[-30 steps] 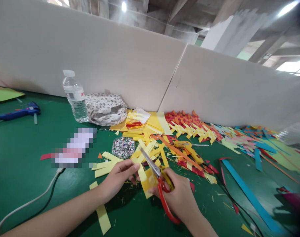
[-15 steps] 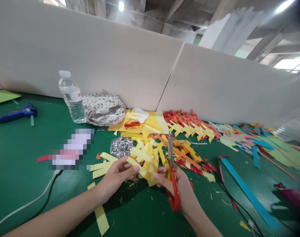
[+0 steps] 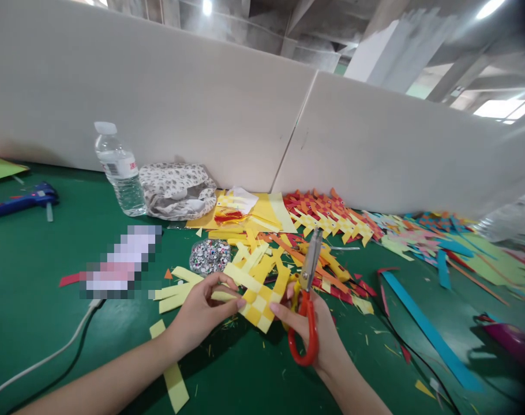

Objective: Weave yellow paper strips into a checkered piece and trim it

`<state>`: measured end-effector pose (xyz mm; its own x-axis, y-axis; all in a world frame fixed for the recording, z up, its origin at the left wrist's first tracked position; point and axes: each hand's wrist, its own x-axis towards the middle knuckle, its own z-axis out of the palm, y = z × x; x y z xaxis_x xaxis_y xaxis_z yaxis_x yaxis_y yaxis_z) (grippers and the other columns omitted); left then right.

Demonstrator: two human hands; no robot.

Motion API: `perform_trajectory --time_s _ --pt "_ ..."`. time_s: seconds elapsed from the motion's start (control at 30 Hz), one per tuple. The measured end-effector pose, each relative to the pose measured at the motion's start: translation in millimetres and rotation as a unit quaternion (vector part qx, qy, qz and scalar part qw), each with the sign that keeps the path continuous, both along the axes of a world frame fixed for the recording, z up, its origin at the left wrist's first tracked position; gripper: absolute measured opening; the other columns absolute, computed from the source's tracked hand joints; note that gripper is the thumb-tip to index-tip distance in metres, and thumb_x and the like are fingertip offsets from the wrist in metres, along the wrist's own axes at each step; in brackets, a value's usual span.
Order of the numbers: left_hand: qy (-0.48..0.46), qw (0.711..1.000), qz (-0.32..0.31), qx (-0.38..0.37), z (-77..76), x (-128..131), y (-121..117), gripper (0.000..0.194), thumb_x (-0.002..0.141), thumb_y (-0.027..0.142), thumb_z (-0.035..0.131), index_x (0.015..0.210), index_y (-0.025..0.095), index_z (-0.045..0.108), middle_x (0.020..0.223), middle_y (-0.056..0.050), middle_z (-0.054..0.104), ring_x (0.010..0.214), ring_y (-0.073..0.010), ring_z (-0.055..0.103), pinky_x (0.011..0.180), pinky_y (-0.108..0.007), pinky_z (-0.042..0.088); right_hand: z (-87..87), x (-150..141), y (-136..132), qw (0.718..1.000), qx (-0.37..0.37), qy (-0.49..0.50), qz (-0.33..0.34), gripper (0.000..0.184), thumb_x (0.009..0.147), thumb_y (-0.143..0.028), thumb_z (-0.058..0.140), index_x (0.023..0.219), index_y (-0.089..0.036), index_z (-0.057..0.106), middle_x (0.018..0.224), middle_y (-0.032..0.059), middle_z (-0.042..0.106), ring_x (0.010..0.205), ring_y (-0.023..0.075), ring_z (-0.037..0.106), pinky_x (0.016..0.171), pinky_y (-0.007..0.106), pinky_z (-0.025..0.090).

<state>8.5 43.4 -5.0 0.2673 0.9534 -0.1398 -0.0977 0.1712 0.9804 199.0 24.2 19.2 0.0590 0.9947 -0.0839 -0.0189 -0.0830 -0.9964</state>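
Above green table (image 3: 228, 383), both hands (image 3: 206, 311) half-curled, pinching woven yellow paper (image 3: 259, 301), right with scissors (image 3: 308, 288).

The left hand (image 3: 202, 314) and right hand (image 3: 317, 325) are bare, with slender fingers (image 3: 217, 282). Their thumbs (image 3: 228, 310) taper to rounded nails (image 3: 240, 303). The wrists (image 3: 175, 340) are narrow; the left forearm (image 3: 111, 369) and right forearm (image 3: 355, 383) are bare too, slim and smooth, broadening gently away from the hands.

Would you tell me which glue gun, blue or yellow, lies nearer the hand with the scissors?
The yellow glue gun, lying among orange and red paper scraps just beyond the right hand; the blue glue gun is off at the far left.
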Motion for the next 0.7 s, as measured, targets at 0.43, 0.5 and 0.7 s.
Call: perform_trajectory --time_s 0.43,0.5,0.7 --pt "-0.015 0.999 0.037 0.014 6.9 1 -3 0.028 0.063 0.029 0.074 0.074 0.019 0.051 0.077 0.004 0.056 0.059 -0.0090 0.054 0.053 -0.019 0.044 -9.1 4 2 0.996 0.046 0.064 -0.044 0.036 0.058 -0.021 0.079 0.074 -0.021 0.046 0.071 -0.0039 0.057 0.068 0.0120 0.056 0.065 0.026 0.047" --pt "-0.069 0.997 0.031 0.015 7.7 -1 -3 0.025 0.066 0.029 0.072 0.077 0.020 0.051 0.077 0.003 0.058 0.065 -0.0112 0.057 0.058 -0.021 0.048 -8.1 6 2 0.994 0.050 0.085 -0.052 0.035 0.060 -0.021 0.078 0.075 -0.021 0.046 0.072 -0.0044 0.057 0.066 0.0109 0.056 0.064 0.025 0.047" --pt "-0.249 0.967 0.005 -0.058 7.5 -7 3 0.030 0.083 0.044 0.047 0.091 0.019 0.060 0.085 -0.005 0.067 0.085 -0.0200 0.061 0.068 -0.028 0.050 -1.8 12 2 0.988 0.027 0.145 0.050 0.034 0.061 -0.019 0.076 0.074 -0.022 0.044 0.067 -0.0065 0.053 0.057 0.0081 0.052 0.052 0.020 0.045"
